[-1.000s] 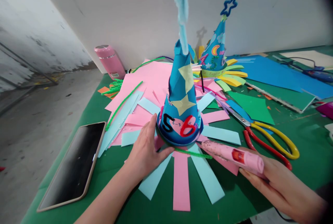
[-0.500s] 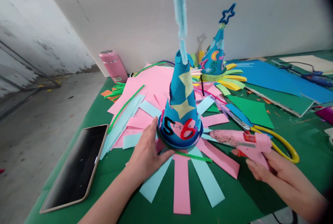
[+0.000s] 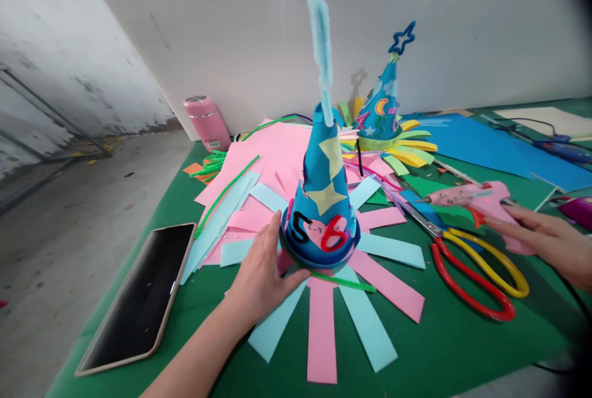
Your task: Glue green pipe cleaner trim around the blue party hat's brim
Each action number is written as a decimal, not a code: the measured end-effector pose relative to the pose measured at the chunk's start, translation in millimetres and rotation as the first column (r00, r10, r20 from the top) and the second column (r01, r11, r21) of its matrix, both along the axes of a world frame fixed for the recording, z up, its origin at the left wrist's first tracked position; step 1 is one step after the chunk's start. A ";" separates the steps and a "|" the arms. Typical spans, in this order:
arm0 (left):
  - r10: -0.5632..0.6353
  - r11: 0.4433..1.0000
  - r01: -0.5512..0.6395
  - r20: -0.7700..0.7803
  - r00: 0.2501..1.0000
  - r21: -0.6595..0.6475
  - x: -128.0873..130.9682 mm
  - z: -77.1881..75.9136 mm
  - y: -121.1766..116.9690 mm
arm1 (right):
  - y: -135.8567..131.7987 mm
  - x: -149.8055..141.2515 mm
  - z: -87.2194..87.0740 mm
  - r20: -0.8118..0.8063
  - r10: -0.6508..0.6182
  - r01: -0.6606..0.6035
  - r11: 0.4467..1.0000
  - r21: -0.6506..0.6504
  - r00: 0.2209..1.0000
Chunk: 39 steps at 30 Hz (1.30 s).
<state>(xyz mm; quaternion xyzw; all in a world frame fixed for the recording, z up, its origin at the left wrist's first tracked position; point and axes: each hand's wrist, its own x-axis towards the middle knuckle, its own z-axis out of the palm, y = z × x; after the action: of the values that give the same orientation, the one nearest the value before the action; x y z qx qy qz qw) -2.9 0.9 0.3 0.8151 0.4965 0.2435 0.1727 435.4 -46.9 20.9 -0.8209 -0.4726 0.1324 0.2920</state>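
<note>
A blue paper cone hat (image 3: 322, 191) with yellow stars, the digits 5 and 6 and a light blue pipe cleaner at its tip stands on a ring of pink and light blue paper strips (image 3: 370, 318). My left hand (image 3: 261, 277) lies on the strips at the hat's left base, fingers spread and flat. A green pipe cleaner (image 3: 345, 281) lies by its thumb along the hat's front rim. My right hand (image 3: 546, 244) grips a pink glue gun (image 3: 472, 197) at the right, nozzle pointing left, above the scissors (image 3: 476, 271).
A phone (image 3: 139, 296) lies face up near the table's left edge. A pink bottle (image 3: 207, 123) stands at the back left. A second decorated cone hat (image 3: 385, 105) stands behind, with pink sheets (image 3: 272, 148), blue card (image 3: 490, 139) and green pipe cleaners (image 3: 210, 163) around.
My right hand has carried the glue gun away from the hat's front rim, up and out to the right. My left hand has stayed at the hat's base.
</note>
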 end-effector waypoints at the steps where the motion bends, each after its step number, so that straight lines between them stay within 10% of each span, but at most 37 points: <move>1: -0.001 1.000 0.001 0.003 1.000 -0.006 0.2 0.3 -0.1 | 1.8 1.1 -1.2 -0.028 0.032 -0.033 0.998 -0.048 0.999; 8: 0.000 1.000 0.000 0.009 1.000 -0.019 0.4 2.9 -1.6 | 5.3 -3.6 2.1 0.096 0.045 -0.027 0.984 -0.178 0.994; 13: -0.013 1.000 0.013 0.002 1.000 -0.010 0.0 4.5 -2.1 | -9.2 -45.5 22.8 0.368 0.075 -0.117 0.989 0.092 0.927; 17: -0.014 1.000 0.014 0.002 1.000 -0.001 -0.1 3.3 -2.0 | -24.9 -111.4 26.2 0.333 0.497 -0.557 0.823 0.111 0.801; 24: -0.014 1.000 0.014 -0.004 1.000 0.008 0.1 0.9 -1.5 | -22.9 -183.4 13.5 0.173 0.805 -0.814 0.580 -0.026 0.568; 39: -0.019 1.000 0.019 0.018 1.000 -0.004 0.8 3.5 -2.3 | -10.0 -194.6 0.0 0.388 0.826 -0.831 0.512 -0.216 0.408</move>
<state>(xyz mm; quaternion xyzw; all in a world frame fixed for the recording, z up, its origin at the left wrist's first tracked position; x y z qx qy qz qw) -2.1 -1.4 3.8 0.8172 0.4877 0.2479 0.1811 240.8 -56.9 20.9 -0.4839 -0.8693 0.0655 0.0764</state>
